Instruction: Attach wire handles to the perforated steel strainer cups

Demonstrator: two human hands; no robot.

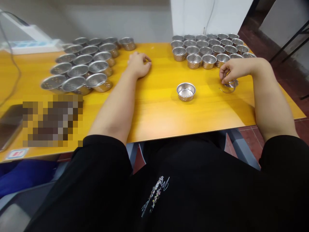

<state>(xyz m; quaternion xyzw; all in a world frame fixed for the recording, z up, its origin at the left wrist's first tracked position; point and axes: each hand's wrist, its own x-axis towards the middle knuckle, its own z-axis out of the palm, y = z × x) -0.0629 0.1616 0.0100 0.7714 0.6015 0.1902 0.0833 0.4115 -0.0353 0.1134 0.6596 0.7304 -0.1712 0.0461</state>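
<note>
My left hand (138, 63) rests on the yellow table (154, 109), fingers loosely curled, holding nothing. My right hand (233, 70) pinches thin metal wire rings (229, 86) that lie on the table near the right edge. A single small perforated steel cup (185, 91) stands upright between my hands, apart from both. A group of several upright steel cups (207, 50) is just beyond my right hand. Several upside-down steel cups (82, 66) sit to the left of my left hand.
A phone (9, 124) lies at the table's left front, beside a blurred patch. A white device (29, 40) with a cable sits at the far left. A white wall panel (205, 16) stands behind the table. The table's right edge drops to a red tiled floor.
</note>
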